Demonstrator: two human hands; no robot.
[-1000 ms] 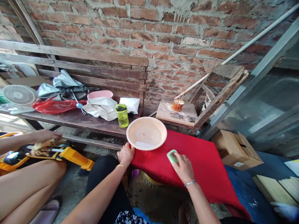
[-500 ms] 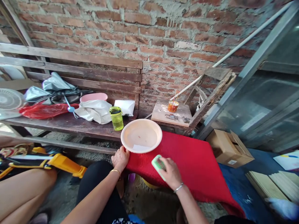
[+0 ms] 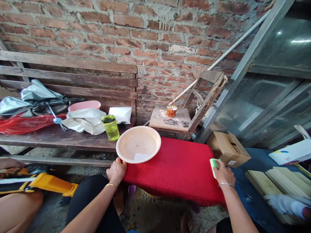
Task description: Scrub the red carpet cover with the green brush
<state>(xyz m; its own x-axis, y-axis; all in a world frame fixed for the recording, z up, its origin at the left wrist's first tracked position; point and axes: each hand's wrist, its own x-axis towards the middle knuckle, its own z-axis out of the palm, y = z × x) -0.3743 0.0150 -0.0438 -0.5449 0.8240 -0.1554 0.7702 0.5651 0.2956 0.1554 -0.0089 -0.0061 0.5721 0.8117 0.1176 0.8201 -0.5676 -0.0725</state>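
The right hand (image 3: pixel 224 176) had gone far across the red cloth (image 3: pixel 182 168). Half a second before, it was near the middle, closer to the big bowl (image 3: pixel 138 132). Now it was at the right end, and its fingers pinched a green brush (image 3: pixel 213 167). The brush was at the cloth's right edge, near the brown box (image 3: pixel 224 147). The left hand (image 3: pixel 117 170) had stayed at the cloth's left edge, just beside the bowl; I could not tell if it was pinching the cloth. The bowl had not moved from the cloth's left end. The box had a white sticker (image 3: pixel 232 162), but its print was too small to read.
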